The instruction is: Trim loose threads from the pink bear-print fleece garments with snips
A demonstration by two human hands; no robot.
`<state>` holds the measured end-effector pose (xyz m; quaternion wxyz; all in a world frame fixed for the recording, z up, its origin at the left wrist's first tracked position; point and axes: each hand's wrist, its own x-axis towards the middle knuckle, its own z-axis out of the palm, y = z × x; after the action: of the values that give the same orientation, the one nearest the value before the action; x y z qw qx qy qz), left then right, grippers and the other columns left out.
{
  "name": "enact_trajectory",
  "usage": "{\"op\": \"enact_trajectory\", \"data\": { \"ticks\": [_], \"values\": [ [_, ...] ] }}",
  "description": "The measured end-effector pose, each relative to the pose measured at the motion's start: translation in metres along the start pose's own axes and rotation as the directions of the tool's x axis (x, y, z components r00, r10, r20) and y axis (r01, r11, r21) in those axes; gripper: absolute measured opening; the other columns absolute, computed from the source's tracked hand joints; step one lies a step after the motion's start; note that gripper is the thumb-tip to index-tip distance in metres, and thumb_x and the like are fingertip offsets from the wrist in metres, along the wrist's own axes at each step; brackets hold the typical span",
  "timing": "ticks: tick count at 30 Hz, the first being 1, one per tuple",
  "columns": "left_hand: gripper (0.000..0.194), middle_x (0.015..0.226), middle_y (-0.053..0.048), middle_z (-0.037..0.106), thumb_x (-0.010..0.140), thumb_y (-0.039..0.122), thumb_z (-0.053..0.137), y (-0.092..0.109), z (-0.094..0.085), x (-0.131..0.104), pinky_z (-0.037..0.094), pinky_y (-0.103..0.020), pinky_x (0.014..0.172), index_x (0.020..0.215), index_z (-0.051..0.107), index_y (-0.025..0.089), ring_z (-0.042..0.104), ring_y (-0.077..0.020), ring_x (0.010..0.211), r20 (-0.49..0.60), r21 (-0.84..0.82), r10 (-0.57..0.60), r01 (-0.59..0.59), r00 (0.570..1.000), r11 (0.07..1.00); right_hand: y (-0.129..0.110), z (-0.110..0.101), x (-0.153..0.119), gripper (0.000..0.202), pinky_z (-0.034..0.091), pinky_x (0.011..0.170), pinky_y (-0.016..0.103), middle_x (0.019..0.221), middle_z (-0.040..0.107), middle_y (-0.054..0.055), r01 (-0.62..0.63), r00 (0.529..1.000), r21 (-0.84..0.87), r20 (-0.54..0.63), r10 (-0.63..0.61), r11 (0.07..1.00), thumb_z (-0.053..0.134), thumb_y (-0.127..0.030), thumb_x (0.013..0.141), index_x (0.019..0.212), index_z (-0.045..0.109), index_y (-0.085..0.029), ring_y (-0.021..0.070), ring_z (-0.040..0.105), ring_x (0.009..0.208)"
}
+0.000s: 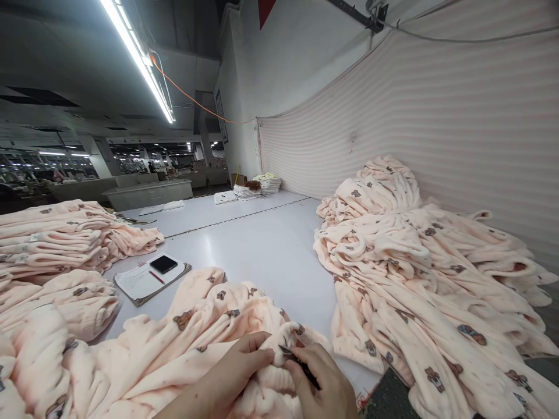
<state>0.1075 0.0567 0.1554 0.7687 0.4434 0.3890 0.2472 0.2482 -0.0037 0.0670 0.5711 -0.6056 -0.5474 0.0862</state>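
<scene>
One fold of peach garment (218,327) sits pinched in the left hand (238,372), near side; the right hand (325,381), just right, wraps dark snips (308,370), long axis slanting far-left, tip by left thumb (blade gap unclear).

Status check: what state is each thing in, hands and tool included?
Bear-print fleece garment: bunched, unfolded.
Thread snips: held, tips near the garment; blade opening unclear.
Left hand: pinching the garment.
Right hand: closed around the snips.
Left garment stack: folded in layers.
Right garment heap: loose, rumpled.
Notepad: lying flat.
Red pen: on the notepad.
Black device: face dark.
Ceiling tube light: lit.
</scene>
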Motion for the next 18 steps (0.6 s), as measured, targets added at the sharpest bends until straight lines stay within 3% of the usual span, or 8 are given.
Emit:
{"op": "enact_trajectory", "data": {
  "ticks": [2, 4, 6, 8, 9, 10, 13, 18],
  "values": [
    [0.009, 0.073, -0.001, 0.065, 0.068, 0.019, 0.063, 0.000, 0.000, 0.001, 0.049, -0.028, 0.073, 0.074, 0.056, 0.016, 0.063, -0.0164, 0.073, 0.035, 0.013, -0.018, 0.018, 0.999, 1.000, 0.001, 0.000, 0.001, 0.018, 0.051, 0.073, 0.023, 0.088, 0.071, 0.003, -0.017, 1.000, 0.024, -0.025, 0.018, 1.000, 0.056, -0.037, 0.085, 0.089, 0.071, -0.028, 0.0198, 0.067, 0.086],
    [0.007, 0.072, -0.001, 0.062, 0.068, 0.020, 0.059, 0.000, -0.003, 0.002, 0.048, -0.032, 0.073, 0.074, 0.056, 0.018, 0.061, -0.0182, 0.073, 0.022, 0.176, 0.025, -0.028, 0.999, 0.984, 0.002, -0.003, 0.002, 0.019, 0.051, 0.078, 0.022, 0.092, 0.071, 0.004, -0.040, 0.998, 0.077, -0.054, 0.044, 0.996, 0.057, -0.037, 0.085, 0.091, 0.071, -0.027, 0.0200, 0.066, 0.091],
    [0.005, 0.072, -0.001, 0.058, 0.067, 0.018, 0.055, 0.002, -0.008, 0.002, 0.045, -0.035, 0.075, 0.071, 0.056, 0.019, 0.056, -0.0206, 0.076, -0.040, 0.547, 0.270, -0.205, 0.962, 0.812, 0.001, -0.008, 0.003, 0.020, 0.050, 0.079, 0.021, 0.095, 0.071, 0.004, -0.061, 0.994, 0.116, -0.084, 0.071, 0.991, 0.058, -0.038, 0.085, 0.095, 0.070, -0.026, 0.0192, 0.066, 0.092],
    [0.009, 0.075, -0.002, 0.056, 0.065, 0.015, 0.050, 0.004, -0.015, 0.001, 0.041, -0.037, 0.077, 0.070, 0.056, 0.021, 0.050, -0.0224, 0.078, 0.006, 0.838, 0.590, -0.326, 0.808, 0.438, -0.003, -0.013, 0.003, 0.021, 0.050, 0.075, 0.019, 0.093, 0.070, 0.004, -0.073, 0.989, 0.130, -0.115, 0.088, 0.989, 0.059, -0.038, 0.084, 0.098, 0.069, -0.026, 0.0177, 0.067, 0.087],
    [0.013, 0.076, -0.002, 0.055, 0.065, 0.014, 0.047, 0.005, -0.018, 0.000, 0.039, -0.037, 0.076, 0.072, 0.054, 0.022, 0.049, -0.0225, 0.078, 0.030, 0.888, 0.680, -0.332, 0.733, 0.319, -0.006, -0.015, 0.004, 0.021, 0.051, 0.073, 0.018, 0.092, 0.069, 0.003, -0.071, 0.988, 0.138, -0.125, 0.089, 0.988, 0.059, -0.038, 0.084, 0.098, 0.069, -0.026, 0.0170, 0.067, 0.084],
    [0.015, 0.076, -0.001, 0.055, 0.065, 0.012, 0.044, 0.005, -0.020, 0.000, 0.039, -0.035, 0.073, 0.073, 0.052, 0.022, 0.048, -0.0219, 0.077, 0.025, 0.897, 0.721, -0.335, 0.692, 0.290, -0.010, -0.015, 0.005, 0.021, 0.051, 0.071, 0.018, 0.090, 0.069, 0.003, -0.063, 0.989, 0.149, -0.125, 0.082, 0.987, 0.059, -0.038, 0.084, 0.098, 0.068, -0.026, 0.0165, 0.067, 0.082],
    [0.013, 0.069, 0.003, 0.052, 0.068, 0.012, 0.039, 0.002, -0.021, -0.002, 0.040, -0.029, 0.064, 0.072, 0.045, 0.023, 0.048, -0.0188, 0.069, -0.082, 0.791, 0.659, -0.354, 0.748, 0.500, -0.018, -0.010, 0.006, 0.022, 0.051, 0.067, 0.018, 0.089, 0.067, 0.003, -0.018, 0.996, 0.174, -0.084, 0.033, 0.985, 0.056, -0.038, 0.086, 0.101, 0.067, -0.027, 0.0159, 0.066, 0.078],
    [0.008, 0.068, 0.005, 0.051, 0.071, 0.017, 0.044, -0.012, -0.017, -0.008, 0.039, -0.027, 0.063, 0.073, 0.049, 0.023, 0.046, -0.0153, 0.065, -0.058, 0.545, 0.555, -0.439, 0.830, 0.714, -0.027, 0.007, 0.009, 0.020, 0.050, 0.068, 0.021, 0.090, 0.066, 0.003, 0.098, 0.995, 0.110, 0.013, -0.100, 0.989, 0.057, -0.033, 0.083, 0.100, 0.067, -0.027, 0.0180, 0.065, 0.080]
  ]
}}
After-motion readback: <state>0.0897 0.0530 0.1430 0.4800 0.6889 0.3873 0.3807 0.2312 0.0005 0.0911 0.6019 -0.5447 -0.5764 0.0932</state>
